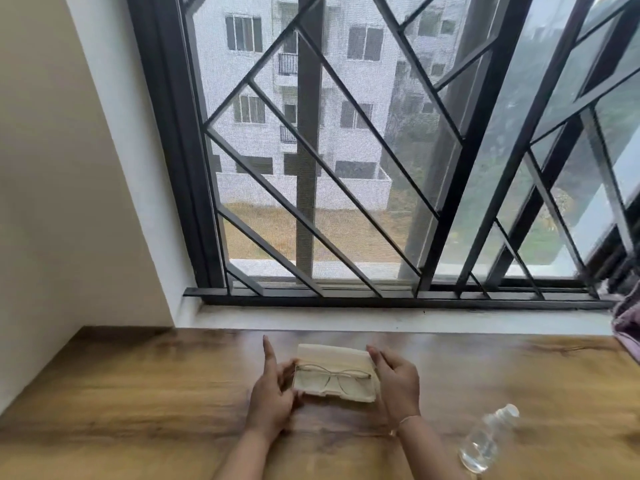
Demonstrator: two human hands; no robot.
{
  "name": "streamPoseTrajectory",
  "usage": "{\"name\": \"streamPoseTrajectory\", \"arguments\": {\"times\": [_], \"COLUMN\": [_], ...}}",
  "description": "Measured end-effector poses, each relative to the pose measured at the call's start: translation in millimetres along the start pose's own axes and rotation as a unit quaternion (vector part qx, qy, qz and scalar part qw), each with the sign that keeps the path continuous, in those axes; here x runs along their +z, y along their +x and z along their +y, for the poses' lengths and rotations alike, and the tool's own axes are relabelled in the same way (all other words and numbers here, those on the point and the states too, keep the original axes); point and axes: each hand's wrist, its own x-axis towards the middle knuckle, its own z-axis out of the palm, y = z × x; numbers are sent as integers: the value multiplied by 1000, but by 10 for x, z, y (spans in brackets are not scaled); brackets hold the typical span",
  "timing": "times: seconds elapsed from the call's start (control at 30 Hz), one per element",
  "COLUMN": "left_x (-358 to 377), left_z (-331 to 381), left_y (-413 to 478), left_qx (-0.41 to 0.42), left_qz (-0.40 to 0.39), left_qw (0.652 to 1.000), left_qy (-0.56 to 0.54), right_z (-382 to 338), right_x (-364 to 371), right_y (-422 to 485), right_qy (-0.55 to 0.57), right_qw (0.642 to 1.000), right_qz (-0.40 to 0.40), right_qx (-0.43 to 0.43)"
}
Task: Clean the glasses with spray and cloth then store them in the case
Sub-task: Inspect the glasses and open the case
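Thin metal-framed glasses [332, 374] lie folded on the lower half of a cream case [332, 353] that sits open on the wooden table [138, 410], its flap raised toward the window. My left hand [272, 393] holds the case's left end with thumb and curled fingers, the index finger pointing straight up. My right hand [394, 382] grips the case's right end, fingers curled over its edge. A clear spray bottle [488, 438] lies on its side near the front right, apart from both hands. I cannot tell whether a cloth lies under the glasses.
A pink-purple fabric [627, 327] hangs in at the right edge over the table. A white window sill [381, 322] and a black-grilled window run along the back. A cream wall [52, 202] closes the left side.
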Motion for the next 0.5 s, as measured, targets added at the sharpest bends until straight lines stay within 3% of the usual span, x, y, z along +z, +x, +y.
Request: {"name": "streamPoseTrajectory", "arguments": {"times": [0.27,0.5], "left_x": [9,10], "left_z": [-14,-46], "left_y": [8,22], "left_qx": [-5,-1], "left_qz": [12,11], "left_qw": [1000,1000], "left_qy": [-16,4], "right_z": [233,351], "right_x": [-50,-13], "right_y": [-176,-264], "right_qy": [89,42], "right_qw": [995,998], "right_qz": [-37,-38], "right_qx": [22,-9]}}
